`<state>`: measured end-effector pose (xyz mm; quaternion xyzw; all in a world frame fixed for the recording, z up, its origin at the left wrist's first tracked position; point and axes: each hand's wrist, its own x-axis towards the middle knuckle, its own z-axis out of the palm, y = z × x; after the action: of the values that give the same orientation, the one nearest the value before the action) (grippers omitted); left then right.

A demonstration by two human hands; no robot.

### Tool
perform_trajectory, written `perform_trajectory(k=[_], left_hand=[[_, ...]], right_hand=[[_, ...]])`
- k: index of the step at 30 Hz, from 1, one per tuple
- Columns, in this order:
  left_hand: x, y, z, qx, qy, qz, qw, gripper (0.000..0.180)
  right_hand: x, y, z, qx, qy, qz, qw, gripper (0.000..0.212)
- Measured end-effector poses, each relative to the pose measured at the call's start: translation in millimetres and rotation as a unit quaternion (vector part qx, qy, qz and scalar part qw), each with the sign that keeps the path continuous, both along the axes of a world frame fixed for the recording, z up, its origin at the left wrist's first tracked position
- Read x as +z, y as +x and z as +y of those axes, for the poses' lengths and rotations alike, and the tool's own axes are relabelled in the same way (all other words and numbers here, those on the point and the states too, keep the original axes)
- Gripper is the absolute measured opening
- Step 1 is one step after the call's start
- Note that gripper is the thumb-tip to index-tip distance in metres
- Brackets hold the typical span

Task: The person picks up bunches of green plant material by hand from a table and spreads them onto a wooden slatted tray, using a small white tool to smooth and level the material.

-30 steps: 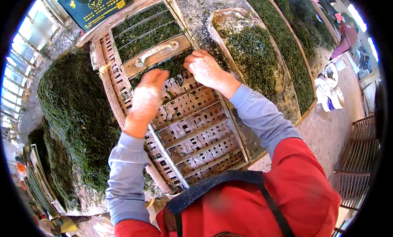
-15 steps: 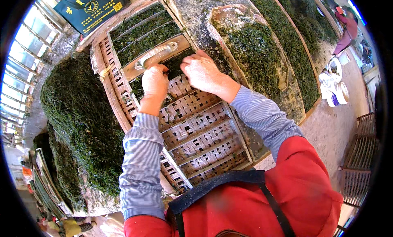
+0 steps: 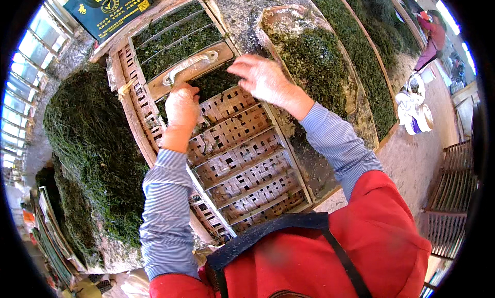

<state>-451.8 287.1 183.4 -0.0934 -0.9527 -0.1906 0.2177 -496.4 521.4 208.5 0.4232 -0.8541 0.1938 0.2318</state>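
Note:
A wooden frame with thin slats (image 3: pixel 245 156) lies over a woven bamboo tray (image 3: pixel 119 61). Dark green shredded plant matter (image 3: pixel 178 26) fills the far slots, while the woven base shows bare in the nearer ones. A metal handle (image 3: pixel 191 67) is fixed to a wooden crossbar. Just below that handle, at the left end of a partly filled slot, my left hand (image 3: pixel 180 106) is closed, fingertips down in the green matter; what they pinch is hidden. My right hand (image 3: pixel 264 80) hovers over the same slot's right end, fingers stretched and nothing visible in them.
Left of the frame rises a big heap of green strands (image 3: pixel 95 143). A tray of green pieces (image 3: pixel 314 61) lies to the right. A dark green bag (image 3: pixel 108 12) sits at the far left. At the far right, a person (image 3: pixel 435 35) works near a white bag (image 3: pixel 414 106).
My right hand has lifted off the slot and moved slightly right, its fingers opening out. My left hand stays at the slot's left end. The whole view has shifted a little left.

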Motion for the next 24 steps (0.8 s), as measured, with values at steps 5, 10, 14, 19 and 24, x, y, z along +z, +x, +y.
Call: perform_trajectory(k=[5,10,14,19,24], left_hand=[[51.6,2.0,-36.4,0.013,0.131,-0.052,0.990,0.016],[58.1,18.1,-51.7,0.092,0.083,-0.061,0.990,0.011],[5.0,24.6,-32.7,0.104,-0.074,-0.026,0.991,0.010],[24.9,25.2,-51.0,0.064,0.052,-0.066,0.994,0.012],[17.7,46.7,-76.3,0.126,0.204,0.022,0.971,0.033]], right_hand=[[-3.0,4.7,-29.3,0.126,0.127,0.063,0.982,0.023],[-14.0,-27.8,-52.2,0.117,-0.038,-0.110,0.986,0.008],[4.9,-12.6,-80.3,-0.070,0.074,-0.077,0.992,0.013],[-15.4,17.0,-111.5,0.097,-0.002,0.009,0.995,0.023],[6.9,33.6,-135.4,0.066,0.064,-0.033,0.995,0.019]])
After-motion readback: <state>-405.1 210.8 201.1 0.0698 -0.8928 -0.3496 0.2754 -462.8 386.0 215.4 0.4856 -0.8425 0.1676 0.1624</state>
